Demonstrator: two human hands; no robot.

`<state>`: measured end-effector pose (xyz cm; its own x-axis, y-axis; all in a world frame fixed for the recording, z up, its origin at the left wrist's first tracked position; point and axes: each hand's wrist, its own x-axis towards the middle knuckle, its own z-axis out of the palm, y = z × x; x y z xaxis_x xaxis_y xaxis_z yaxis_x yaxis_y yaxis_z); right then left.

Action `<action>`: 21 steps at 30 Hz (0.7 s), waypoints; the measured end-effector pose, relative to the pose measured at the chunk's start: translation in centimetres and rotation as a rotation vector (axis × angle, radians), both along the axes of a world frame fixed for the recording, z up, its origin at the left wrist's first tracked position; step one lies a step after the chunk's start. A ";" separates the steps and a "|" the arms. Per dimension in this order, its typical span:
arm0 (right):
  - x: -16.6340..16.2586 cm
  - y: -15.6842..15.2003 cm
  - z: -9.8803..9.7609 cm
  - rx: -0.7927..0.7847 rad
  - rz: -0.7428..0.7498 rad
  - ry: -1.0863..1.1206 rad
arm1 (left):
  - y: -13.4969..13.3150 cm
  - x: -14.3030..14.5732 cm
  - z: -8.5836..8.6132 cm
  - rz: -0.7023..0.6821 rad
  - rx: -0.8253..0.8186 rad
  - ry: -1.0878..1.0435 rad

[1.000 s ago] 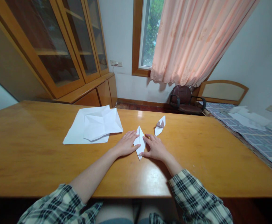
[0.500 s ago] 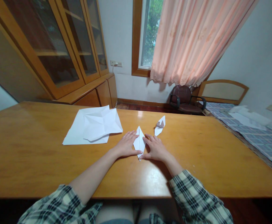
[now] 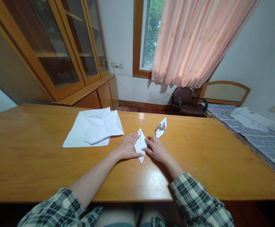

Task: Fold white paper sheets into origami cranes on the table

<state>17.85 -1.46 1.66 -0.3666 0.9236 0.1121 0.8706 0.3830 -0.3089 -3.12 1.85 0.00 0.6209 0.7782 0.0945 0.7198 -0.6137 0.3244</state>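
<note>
A narrow folded white paper (image 3: 140,145), shaped like a long diamond, lies on the wooden table (image 3: 33,164) between my two hands. My left hand (image 3: 128,147) lies flat with fingers stretched out, pressing the paper's left side. My right hand (image 3: 157,149) rests on the paper's right edge, fingers extended and touching it. Just beyond my right hand sits a small finished folded paper figure (image 3: 161,127).
A stack of creased white sheets (image 3: 92,129) lies to the left on the table. Beyond the table stand a glass-door cabinet (image 3: 57,50), a dark office chair (image 3: 186,101), a pink curtain and a bed with papers at the right.
My right hand's thumb has slid up from the paper's lower tip along its right edge. The left hand stays almost still.
</note>
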 end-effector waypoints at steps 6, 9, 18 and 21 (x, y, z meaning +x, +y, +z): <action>0.0 0.1 -0.1 0.019 0.008 0.001 | -0.1 0.1 0.3 -0.004 -0.008 0.054; 0.1 0.1 -0.2 0.020 0.010 0.004 | -0.1 0.0 0.3 0.003 -0.013 0.073; 0.1 0.2 -0.4 0.035 0.011 0.017 | -0.1 0.0 0.2 0.007 -0.012 0.063; 0.1 0.2 -0.5 0.029 0.010 0.019 | -0.1 0.0 0.3 0.007 -0.015 0.051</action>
<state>17.95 -1.23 1.20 -0.3737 0.9159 0.1463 0.8604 0.4013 -0.3141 -3.15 1.76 0.25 0.6194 0.7834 0.0512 0.7397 -0.6042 0.2965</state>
